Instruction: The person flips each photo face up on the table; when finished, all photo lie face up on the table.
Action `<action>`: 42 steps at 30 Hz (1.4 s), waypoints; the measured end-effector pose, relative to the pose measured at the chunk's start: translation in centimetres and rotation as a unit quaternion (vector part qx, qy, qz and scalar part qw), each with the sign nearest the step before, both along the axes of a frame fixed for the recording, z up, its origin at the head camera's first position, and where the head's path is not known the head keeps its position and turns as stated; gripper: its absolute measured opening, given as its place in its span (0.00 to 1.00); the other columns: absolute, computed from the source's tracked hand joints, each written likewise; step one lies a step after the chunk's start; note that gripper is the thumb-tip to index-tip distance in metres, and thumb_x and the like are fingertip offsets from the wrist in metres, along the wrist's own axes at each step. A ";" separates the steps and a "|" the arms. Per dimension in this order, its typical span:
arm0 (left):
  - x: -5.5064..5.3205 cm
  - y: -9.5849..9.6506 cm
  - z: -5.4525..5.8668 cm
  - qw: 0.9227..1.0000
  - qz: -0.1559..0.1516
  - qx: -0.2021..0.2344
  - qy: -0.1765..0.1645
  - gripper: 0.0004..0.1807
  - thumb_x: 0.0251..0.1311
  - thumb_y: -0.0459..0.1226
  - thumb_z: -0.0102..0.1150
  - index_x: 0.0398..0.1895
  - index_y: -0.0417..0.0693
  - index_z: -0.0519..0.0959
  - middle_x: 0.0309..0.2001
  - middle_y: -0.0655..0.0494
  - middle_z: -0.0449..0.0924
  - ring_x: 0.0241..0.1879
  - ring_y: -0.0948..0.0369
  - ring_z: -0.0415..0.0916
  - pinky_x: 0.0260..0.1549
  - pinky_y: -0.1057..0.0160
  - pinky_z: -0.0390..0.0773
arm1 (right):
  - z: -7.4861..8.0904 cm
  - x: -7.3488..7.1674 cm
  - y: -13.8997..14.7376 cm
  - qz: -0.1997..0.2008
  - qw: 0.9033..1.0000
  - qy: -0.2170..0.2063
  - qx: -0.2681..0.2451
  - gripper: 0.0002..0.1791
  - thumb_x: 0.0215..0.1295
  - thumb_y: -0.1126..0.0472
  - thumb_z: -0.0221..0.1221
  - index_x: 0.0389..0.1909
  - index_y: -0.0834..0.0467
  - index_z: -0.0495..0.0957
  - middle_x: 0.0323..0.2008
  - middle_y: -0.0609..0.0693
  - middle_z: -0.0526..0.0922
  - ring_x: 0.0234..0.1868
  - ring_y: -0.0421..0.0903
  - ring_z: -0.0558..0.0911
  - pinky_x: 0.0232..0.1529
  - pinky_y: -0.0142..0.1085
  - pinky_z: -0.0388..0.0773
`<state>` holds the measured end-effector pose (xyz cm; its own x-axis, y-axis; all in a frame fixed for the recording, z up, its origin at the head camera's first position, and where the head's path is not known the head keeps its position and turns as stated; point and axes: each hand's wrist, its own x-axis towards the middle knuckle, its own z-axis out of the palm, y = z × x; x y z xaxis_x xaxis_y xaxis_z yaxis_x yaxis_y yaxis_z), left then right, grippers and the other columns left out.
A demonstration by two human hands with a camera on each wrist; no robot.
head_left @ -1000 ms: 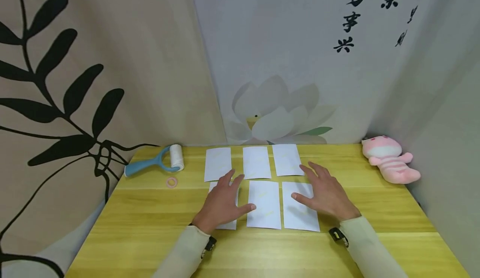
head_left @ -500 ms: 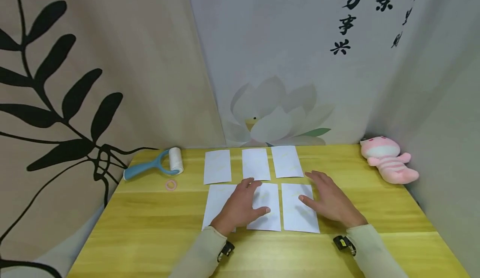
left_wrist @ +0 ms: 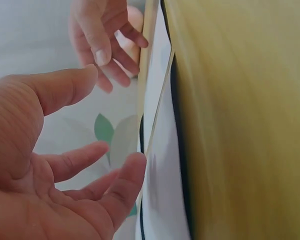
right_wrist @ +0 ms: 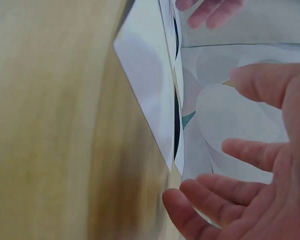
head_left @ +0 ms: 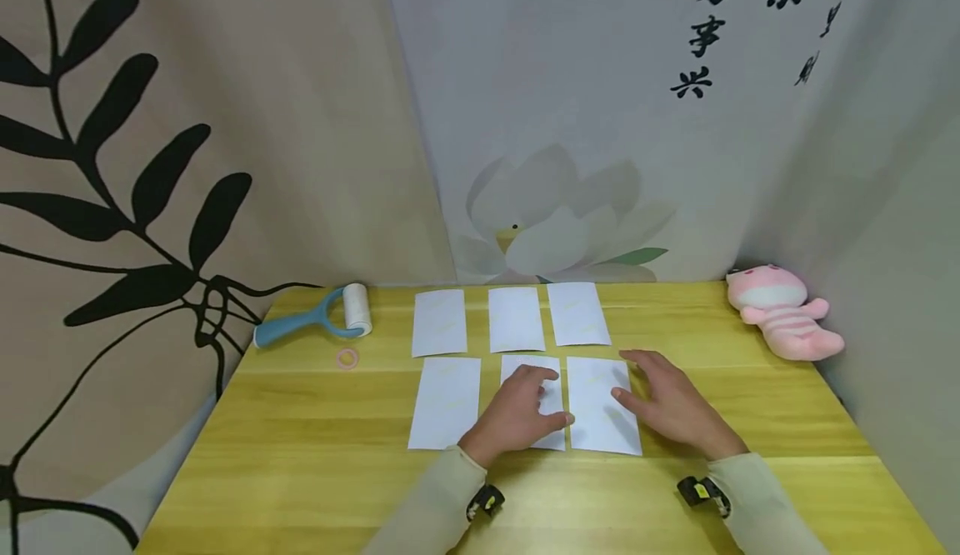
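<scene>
Several white paper cards lie flat in two rows of three. In the head view my left hand point(head_left: 517, 413) hovers over the middle front card point(head_left: 553, 397), partly hiding it, thumb and fingers spread with nothing between them. Just right of the right front card point(head_left: 600, 413) is my right hand point(head_left: 678, 405), fingers loosely bent and holding nothing. The left front card point(head_left: 446, 405) is fully visible. Behind it are the back-row cards: left point(head_left: 439, 322), middle point(head_left: 517, 319) and right point(head_left: 579, 313). Both wrist views show fingers apart from the cards.
A blue-handled lint roller point(head_left: 315, 319) lies at the table's back left, with a small pink ring point(head_left: 347, 359) in front of it. A pink plush toy point(head_left: 783, 313) rests at the back right. Printed curtains point(head_left: 315, 122) hang behind the wooden table point(head_left: 300, 455).
My left hand has moved right, from the left front card to the middle front one, uncovering the left card. My right hand has shifted slightly right, off the right front card. The cards stay put.
</scene>
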<state>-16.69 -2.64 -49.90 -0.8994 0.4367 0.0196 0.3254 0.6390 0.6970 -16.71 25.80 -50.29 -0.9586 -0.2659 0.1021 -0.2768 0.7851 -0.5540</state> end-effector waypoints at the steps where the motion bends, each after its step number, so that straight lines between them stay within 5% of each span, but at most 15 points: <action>1: 0.0 0.2 0.0 1.000 -0.002 0.003 -0.005 0.35 0.61 0.50 0.76 0.67 0.43 0.78 0.60 0.47 0.78 0.44 0.63 0.78 0.48 0.64 0.80 | 0.0 0.0 0.1 -0.001 1.000 -0.003 0.000 0.38 0.75 0.42 0.63 0.74 0.61 0.69 0.71 0.64 0.74 0.69 0.65 0.76 0.66 0.65 0.73; 8: 0.0 1.3 0.2 0.997 -0.012 0.022 -0.069 0.36 0.62 0.48 0.76 0.70 0.44 0.76 0.55 0.48 0.81 0.38 0.68 0.77 0.42 0.66 0.79 | 0.2 0.5 0.2 0.002 1.000 -0.026 -0.014 0.37 0.75 0.43 0.63 0.73 0.62 0.70 0.64 0.65 0.79 0.59 0.61 0.82 0.55 0.58 0.81; 17: 0.4 2.7 -0.4 0.995 -0.014 0.021 -0.092 0.37 0.57 0.48 0.79 0.67 0.44 0.77 0.36 0.56 0.82 0.32 0.68 0.75 0.38 0.66 0.77 | -0.1 1.1 -0.3 -0.011 0.997 -0.065 -0.029 0.36 0.74 0.42 0.64 0.72 0.61 0.72 0.62 0.62 0.82 0.59 0.59 0.82 0.57 0.56 0.81; 31: 0.5 3.2 0.9 0.995 -0.022 -0.013 -0.098 0.36 0.62 0.53 0.75 0.69 0.45 0.78 0.38 0.57 0.82 0.37 0.66 0.76 0.40 0.65 0.78 | 0.2 1.4 -0.5 -0.016 0.997 -0.065 -0.043 0.32 0.74 0.47 0.65 0.71 0.61 0.74 0.59 0.60 0.83 0.58 0.57 0.83 0.53 0.51 0.82; 42: 1.0 3.4 0.9 0.993 -0.011 -0.019 -0.114 0.37 0.61 0.54 0.75 0.69 0.47 0.78 0.39 0.57 0.86 0.40 0.66 0.81 0.40 0.64 0.81 | 0.1 1.7 -1.1 -0.016 0.995 -0.080 -0.062 0.32 0.75 0.46 0.65 0.70 0.61 0.73 0.60 0.60 0.83 0.60 0.57 0.83 0.51 0.43 0.85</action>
